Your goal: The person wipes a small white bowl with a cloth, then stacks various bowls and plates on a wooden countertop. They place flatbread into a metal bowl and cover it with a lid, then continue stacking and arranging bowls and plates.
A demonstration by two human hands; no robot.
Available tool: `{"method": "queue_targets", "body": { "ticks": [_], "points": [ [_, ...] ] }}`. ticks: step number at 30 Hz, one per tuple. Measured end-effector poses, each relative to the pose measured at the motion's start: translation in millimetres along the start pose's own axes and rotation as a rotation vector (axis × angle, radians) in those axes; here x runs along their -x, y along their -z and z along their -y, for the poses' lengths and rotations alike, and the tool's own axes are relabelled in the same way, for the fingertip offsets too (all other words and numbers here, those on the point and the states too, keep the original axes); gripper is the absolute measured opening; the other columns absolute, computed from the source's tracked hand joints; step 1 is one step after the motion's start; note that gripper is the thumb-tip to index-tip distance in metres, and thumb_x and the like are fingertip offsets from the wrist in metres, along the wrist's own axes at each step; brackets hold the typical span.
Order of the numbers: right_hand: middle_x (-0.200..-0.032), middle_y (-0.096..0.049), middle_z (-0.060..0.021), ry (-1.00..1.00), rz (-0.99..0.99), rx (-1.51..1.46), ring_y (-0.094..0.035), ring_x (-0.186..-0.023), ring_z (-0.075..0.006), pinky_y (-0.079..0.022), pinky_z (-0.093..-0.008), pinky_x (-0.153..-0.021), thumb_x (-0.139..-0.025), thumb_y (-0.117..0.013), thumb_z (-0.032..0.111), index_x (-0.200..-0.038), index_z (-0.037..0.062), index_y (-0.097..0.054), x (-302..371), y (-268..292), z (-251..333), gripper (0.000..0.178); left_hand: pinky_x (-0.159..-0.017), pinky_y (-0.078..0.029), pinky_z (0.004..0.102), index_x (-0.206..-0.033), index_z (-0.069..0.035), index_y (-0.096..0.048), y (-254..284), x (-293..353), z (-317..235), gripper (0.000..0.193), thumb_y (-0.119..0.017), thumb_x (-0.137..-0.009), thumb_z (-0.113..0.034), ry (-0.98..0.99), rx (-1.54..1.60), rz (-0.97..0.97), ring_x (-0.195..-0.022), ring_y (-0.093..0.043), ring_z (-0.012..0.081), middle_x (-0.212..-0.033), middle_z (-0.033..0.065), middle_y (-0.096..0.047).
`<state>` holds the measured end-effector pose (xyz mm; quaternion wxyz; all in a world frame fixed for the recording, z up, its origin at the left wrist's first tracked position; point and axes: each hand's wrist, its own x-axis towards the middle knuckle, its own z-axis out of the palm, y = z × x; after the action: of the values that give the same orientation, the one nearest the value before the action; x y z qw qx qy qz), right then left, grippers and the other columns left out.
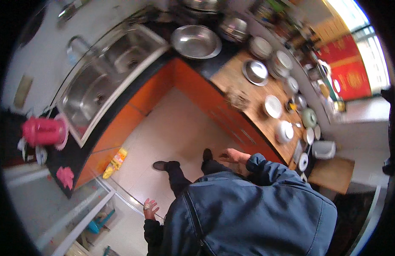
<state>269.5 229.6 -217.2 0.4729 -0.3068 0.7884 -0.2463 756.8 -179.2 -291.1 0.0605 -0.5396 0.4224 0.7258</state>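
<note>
My left hand [150, 208] hangs low over the floor on the left with its fingers spread. A small pale patch shows on it; I cannot tell what that is. My right hand [233, 156] hangs beside the orange cabinet front, below the wooden worktop [231, 70]. Its fingers look loosely bent and apart, with nothing visible in them. Nearest to it on the worktop are a white round pot [284, 132], a white bowl [273, 106] and a crumpled brown cloth-like thing [237, 99].
A double steel sink [93, 96] lies at the left, a large metal basin [196, 42] in the corner. A pink kettle [43, 131] and pink cloth [65, 176] sit on the dark counter. A yellow packet [115, 163] stands on the floor by the cabinet. Several stacked bowls [280, 64] line the wall.
</note>
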Motion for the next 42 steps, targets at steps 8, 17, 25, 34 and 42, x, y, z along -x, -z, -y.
{"method": "queue_targets", "body": {
  "ticks": [8,17,25,34,42],
  "points": [
    [-0.105,-0.074,-0.0145,-0.245,-0.420,-0.490,-0.072,-0.093,-0.0253,-0.059,-0.0405,-0.083,-0.100,-0.064,0.023,-0.122,0.0016,-0.068,185.6,23.8,-91.9,0.031,-0.090,-0.057,0.0528,-0.152,-0.013,-0.044,-164.3,-36.1,-89.0,0.061,-0.060,-0.097,-0.034,-0.026,-0.487,0.204,-0.118,-0.062,0.0312,-0.134,0.0167,-0.060],
    [-0.101,-0.075,-0.0116,-0.360,-0.692,-0.666,-0.072,-0.093,-0.0220,-0.057,-0.0364,-0.082,-0.100,-0.064,0.022,-0.120,-0.0005,-0.069,258.1,4.8,-175.3,0.030,-0.097,-0.054,0.0413,-0.156,-0.012,-0.042,-386.8,6.6,-217.0,0.062,-0.060,-0.100,-0.031,-0.244,-0.727,0.520,-0.122,-0.060,0.0258,-0.139,0.0147,-0.058],
    [-0.109,-0.072,-0.0095,-0.506,-1.013,-1.006,-0.070,-0.094,-0.0158,-0.057,-0.0303,-0.083,-0.106,-0.059,0.024,-0.126,-0.0022,-0.063,333.4,40.4,-178.7,0.033,-0.119,-0.034,0.0421,-0.162,-0.011,-0.031,-574.7,-32.3,-265.0,0.069,-0.052,-0.097,-0.007,-0.701,-0.948,0.932,-0.147,-0.041,0.0293,-0.158,0.0158,-0.043],
    [-0.130,-0.065,-0.0183,-0.543,-1.572,-1.285,-0.074,-0.097,-0.0247,-0.061,-0.0330,-0.079,-0.109,-0.053,0.022,-0.153,-0.0029,-0.037,392.0,111.6,-286.3,0.053,-0.125,-0.010,0.0552,-0.166,-0.014,-0.016,-730.7,-103.9,-206.1,0.084,-0.062,-0.096,-0.017,-1.188,-1.543,0.628,-0.159,-0.006,0.0388,-0.174,0.0129,-0.009],
    [-0.126,-0.065,-0.0157,-0.531,-1.665,-1.402,-0.074,-0.087,-0.0209,-0.061,-0.0274,-0.070,-0.107,-0.058,0.030,-0.145,-0.0036,-0.045,409.0,156.8,-395.9,0.053,-0.121,0.007,0.0640,-0.168,-0.024,-0.007,-737.8,-141.2,-169.9,0.082,-0.053,-0.104,-0.047,-1.073,-1.800,0.278,-0.157,0.010,0.0441,-0.175,0.0105,0.009]
  ]
}}
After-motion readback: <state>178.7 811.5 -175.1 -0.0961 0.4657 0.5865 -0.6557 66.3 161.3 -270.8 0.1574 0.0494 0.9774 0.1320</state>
